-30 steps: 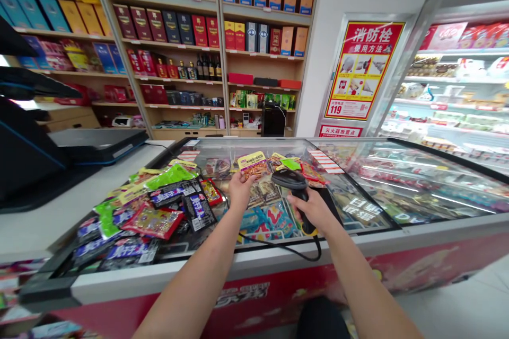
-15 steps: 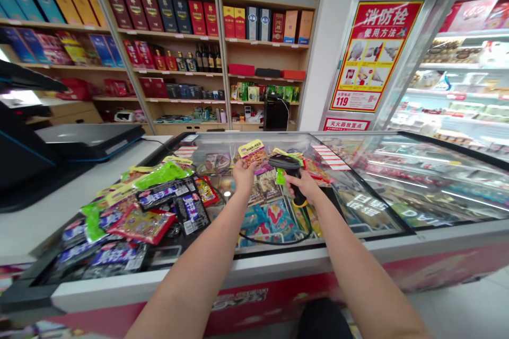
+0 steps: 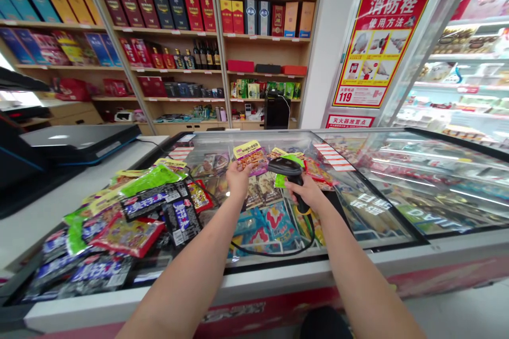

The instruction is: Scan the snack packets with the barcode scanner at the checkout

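My left hand (image 3: 237, 176) pinches the lower left part of a snack packet (image 3: 249, 154) with a yellow top and purple lower edge, held above the freezer's glass lid. In my right hand (image 3: 305, 190) is a black barcode scanner (image 3: 285, 166), gripped by its handle, its head turned left towards the packet. The scanner's cable (image 3: 274, 254) loops down over the glass. Just behind the scanner lie green and red snack packets (image 3: 318, 172). To my left, a heap of snack packets (image 3: 127, 233) in black, red, green and yellow covers the lid's left end.
A chest freezer (image 3: 278, 270) with sliding glass lids spans the front, frozen goods showing beneath. A weighing scale (image 3: 79, 140) stands on the white counter (image 3: 24, 228) at left. Shelves of boxed bottles (image 3: 167, 10) line the back; a lit refrigerated display (image 3: 469, 74) is at right.
The view has shifted slightly, and the left heap appears lower and further left. Both hands keep their holds; the packet and scanner stay close together, with the packet a little further left.
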The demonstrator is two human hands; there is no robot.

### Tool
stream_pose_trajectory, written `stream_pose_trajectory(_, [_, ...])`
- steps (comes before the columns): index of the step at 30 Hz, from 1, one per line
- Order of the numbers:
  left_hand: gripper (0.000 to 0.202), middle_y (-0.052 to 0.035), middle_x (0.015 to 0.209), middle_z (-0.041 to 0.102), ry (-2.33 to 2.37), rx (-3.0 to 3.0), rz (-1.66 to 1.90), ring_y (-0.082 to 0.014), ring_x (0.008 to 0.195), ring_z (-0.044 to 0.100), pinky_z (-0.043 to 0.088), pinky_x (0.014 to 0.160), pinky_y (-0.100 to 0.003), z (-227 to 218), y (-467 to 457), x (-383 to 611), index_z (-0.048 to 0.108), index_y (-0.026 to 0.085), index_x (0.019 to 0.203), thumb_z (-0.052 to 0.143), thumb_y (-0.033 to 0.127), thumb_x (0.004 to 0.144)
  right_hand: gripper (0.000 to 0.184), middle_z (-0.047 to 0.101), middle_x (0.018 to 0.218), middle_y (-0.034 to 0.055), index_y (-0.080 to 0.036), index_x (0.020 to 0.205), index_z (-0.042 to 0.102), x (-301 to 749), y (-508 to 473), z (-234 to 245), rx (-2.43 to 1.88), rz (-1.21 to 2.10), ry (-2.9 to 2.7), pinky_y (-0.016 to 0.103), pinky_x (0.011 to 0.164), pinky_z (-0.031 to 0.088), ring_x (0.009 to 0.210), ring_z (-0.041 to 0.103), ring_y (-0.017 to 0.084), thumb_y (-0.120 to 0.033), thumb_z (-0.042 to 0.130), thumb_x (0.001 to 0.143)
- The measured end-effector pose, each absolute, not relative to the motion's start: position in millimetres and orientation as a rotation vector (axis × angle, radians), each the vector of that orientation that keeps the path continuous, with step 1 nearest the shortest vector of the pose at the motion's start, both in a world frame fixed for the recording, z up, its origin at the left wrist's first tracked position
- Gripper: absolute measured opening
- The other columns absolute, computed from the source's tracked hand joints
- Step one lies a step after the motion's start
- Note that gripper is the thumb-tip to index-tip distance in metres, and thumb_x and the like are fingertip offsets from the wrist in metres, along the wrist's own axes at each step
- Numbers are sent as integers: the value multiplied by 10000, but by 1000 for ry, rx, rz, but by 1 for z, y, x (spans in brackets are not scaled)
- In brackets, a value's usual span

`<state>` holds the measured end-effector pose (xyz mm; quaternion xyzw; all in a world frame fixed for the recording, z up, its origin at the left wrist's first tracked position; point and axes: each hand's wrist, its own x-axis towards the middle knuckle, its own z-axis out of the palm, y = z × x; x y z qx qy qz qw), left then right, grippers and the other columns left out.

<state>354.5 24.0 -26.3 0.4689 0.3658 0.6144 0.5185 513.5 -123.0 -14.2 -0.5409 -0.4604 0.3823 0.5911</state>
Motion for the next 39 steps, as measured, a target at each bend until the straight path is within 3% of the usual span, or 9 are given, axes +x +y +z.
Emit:
stream_pose_trajectory(7, [254, -77, 843, 767, 882, 1090, 1469, -236, 846, 738, 576, 855, -384, -24, 22, 355, 639, 143, 852, 768, 146, 632, 279, 531, 480, -69, -196, 778, 566, 512, -125, -13, -1272, 850, -1113, 233, 381, 394, 343, 456, 96, -403, 733, 694])
stream_pose_trajectory(19, [221, -51, 795, 746, 878, 1055, 1532, -213, 808, 729, 567, 828, -359, -25, 18, 344, 631, 153, 813, 746, 132, 626, 407, 524, 493, -60, -204, 696, 507, 507, -128, -5, -1256, 980, -1120, 229, 374, 396, 380, 456, 87, -465, 811, 622])
stream_pose_trajectory(27, [184, -55, 858, 754, 1007, 1154, 1663, -203, 855, 717, 567, 822, -339, 6, 15, 275, 640, 151, 829, 704, 136, 658, 405, 555, 532, -46, -197, 728, 525, 482, -117, 8, -1131, 1076, -1175, 229, 385, 399, 391, 470, 89, -490, 794, 652])
stream_pose_trajectory(33, [195, -49, 888, 746, 1486, 1426, 1682, -212, 862, 696, 541, 838, -350, 26, 9, 171, 651, 165, 873, 675, 249, 699, 393, 525, 454, -52, -204, 683, 496, 432, -94, 19, -1074, 1132, -1337, 227, 389, 399, 360, 449, 85, -490, 765, 666])
stream_pose_trajectory(39, [257, -85, 937, 736, 2068, 1578, 1382, -269, 901, 679, 505, 850, -400, 33, 2, 101, 671, 178, 953, 622, 349, 768, 409, 537, 469, -72, -212, 787, 501, 390, -81, 20, -1035, 1201, -1371, 223, 375, 391, 360, 468, 95, -471, 778, 635])
